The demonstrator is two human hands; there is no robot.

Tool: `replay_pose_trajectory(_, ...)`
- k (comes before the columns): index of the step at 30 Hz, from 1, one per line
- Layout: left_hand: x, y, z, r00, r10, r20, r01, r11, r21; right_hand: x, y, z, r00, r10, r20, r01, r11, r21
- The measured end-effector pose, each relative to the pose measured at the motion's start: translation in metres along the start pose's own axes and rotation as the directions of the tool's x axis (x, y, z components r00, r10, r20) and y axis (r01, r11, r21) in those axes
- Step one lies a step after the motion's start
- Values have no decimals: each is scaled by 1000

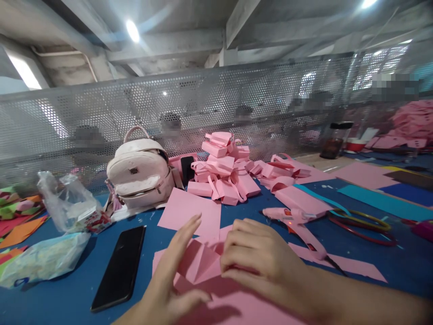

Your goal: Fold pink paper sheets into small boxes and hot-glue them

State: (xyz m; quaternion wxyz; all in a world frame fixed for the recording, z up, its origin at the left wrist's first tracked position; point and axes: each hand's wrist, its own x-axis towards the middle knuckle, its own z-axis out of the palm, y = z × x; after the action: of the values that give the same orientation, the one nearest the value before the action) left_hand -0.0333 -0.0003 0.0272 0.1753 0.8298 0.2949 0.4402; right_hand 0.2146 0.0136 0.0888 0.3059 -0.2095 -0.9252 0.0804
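Note:
In front of me a folded piece of pink paper (202, 262) stands with raised creased flaps on a flat pink sheet (250, 309). My right hand (260, 253) has its fingers curled at the right side of this folded paper; the fingertips are partly hidden. At the other side is my left hand (169, 275), thumb and fingers spread apart beside the paper. Another pink sheet (191, 212) lies just behind. To the right of my right hand rests a pink glue gun (301, 225), its nozzle pointing left, above a pink paper strip (358, 265).
A black phone (120, 268) and plastic bags (47, 259) lie at left. Behind stand a pale backpack (142, 171) and a heap of pink paper baskets (225, 174). Coloured strips (389, 201) and a dark jar (334, 141) are at right, before a perforated metal partition (196, 97).

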Motion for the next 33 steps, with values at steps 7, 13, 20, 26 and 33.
replay_pose_trajectory(7,15,0,-2,883,-460,99,456,784,-422,5,12,-8,996,6,85,-3,1000,-28)
replay_pose_trajectory(13,18,-6,-3,889,-374,264,451,818,-357,5,6,-5,990,-12,139,13,1000,-11)
replay_pose_trajectory(20,20,18,0,934,-241,265,327,875,-358,6,-3,-3,984,22,176,-16,999,-38)
replay_pose_trajectory(26,24,25,-2,942,-207,266,293,892,-345,5,-7,-2,991,-8,135,11,1000,-24)
replay_pose_trajectory(33,22,28,-1,973,-104,204,163,940,-301,4,-7,1,995,-23,99,25,1000,-17)
